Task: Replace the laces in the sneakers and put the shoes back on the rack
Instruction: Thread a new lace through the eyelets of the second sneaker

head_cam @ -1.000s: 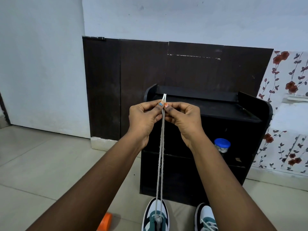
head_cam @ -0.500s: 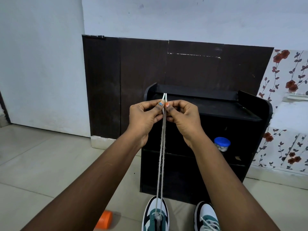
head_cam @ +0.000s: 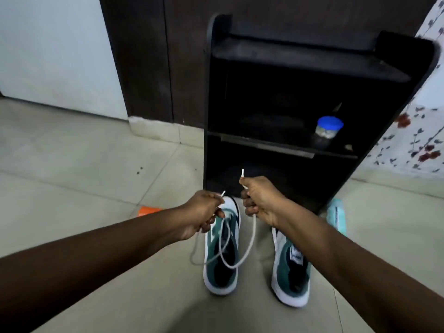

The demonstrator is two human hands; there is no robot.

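Observation:
Two teal, black and white sneakers stand on the tiled floor before a black shoe rack [head_cam: 300, 97]. My left hand [head_cam: 204, 213] and my right hand [head_cam: 260, 200] hover over the left sneaker [head_cam: 222, 251], each gripping one end of a white lace [head_cam: 249, 243]. The lace hangs slack in loops down onto that shoe, its tips poking up past my fingers. The right sneaker [head_cam: 290, 267] lies partly under my right forearm.
A jar with a blue lid [head_cam: 328, 129] sits on the rack's middle shelf. An orange object [head_cam: 147, 210] lies on the floor left of my left wrist. A light teal item [head_cam: 337, 216] rests by the rack's right foot. Dark wall panels stand behind.
My hands have dropped from chest height to just above the left sneaker and moved apart. The lace, taut before, now hangs slack in loops. The view has tilted down.

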